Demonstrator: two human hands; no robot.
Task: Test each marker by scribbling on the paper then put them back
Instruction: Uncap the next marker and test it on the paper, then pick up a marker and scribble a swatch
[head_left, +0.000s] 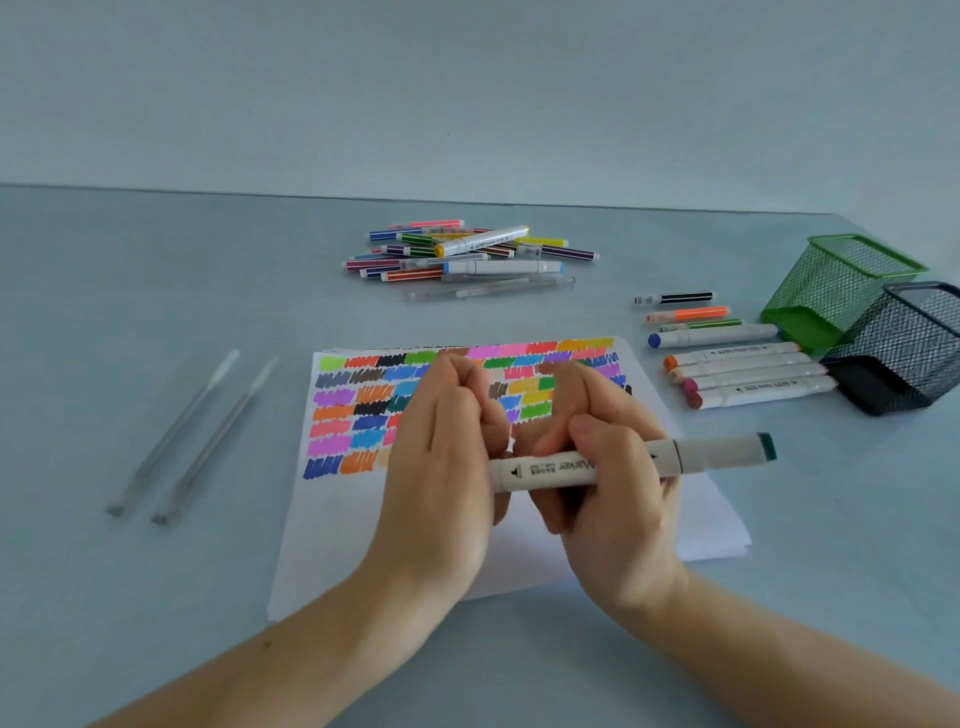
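A white double-ended marker (691, 457) with a teal cap at its right end lies crosswise over the paper (343, 519). My right hand (608, 467) grips its barrel. My left hand (447, 447) curls round the marker's left end, which its fingers hide. The paper's upper half carries several rows of coloured scribbles. A heap of markers (467, 252) sits behind the paper. More markers (737, 371) lie in a row to the right.
A green mesh holder (836, 291) and a black mesh holder (904, 353) lie tipped on their sides at the right. Two clear pens (197, 436) rest on the table to the left. The grey table meets a plain wall behind.
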